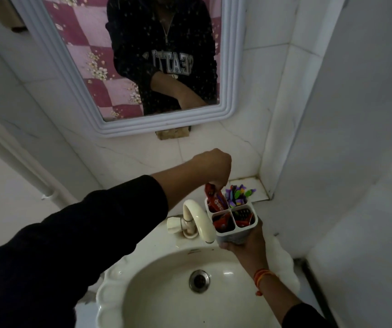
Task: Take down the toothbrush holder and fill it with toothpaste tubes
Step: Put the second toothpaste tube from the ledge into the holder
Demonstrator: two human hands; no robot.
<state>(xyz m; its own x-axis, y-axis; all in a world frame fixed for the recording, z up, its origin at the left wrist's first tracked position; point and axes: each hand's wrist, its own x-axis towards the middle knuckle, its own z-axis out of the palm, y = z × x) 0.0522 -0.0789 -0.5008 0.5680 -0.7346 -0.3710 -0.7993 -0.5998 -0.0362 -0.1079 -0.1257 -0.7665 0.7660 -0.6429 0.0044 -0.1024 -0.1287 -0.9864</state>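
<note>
A white four-compartment toothbrush holder (235,234) is held from below by my right hand (249,242), over the sink's back right rim. Its far right compartment holds several colourful toothbrushes (237,194). Red toothpaste tubes lie in the two near compartments (223,222). My left hand (214,168) reaches from the left and pinches the top of a red toothpaste tube (216,198) that stands in the far left compartment.
A cream tap (197,218) curves just left of the holder. Below lies the white basin (166,292) with its drain. A white-framed mirror (142,67) hangs on the tiled wall above. A white wall corner (308,138) closes in at right.
</note>
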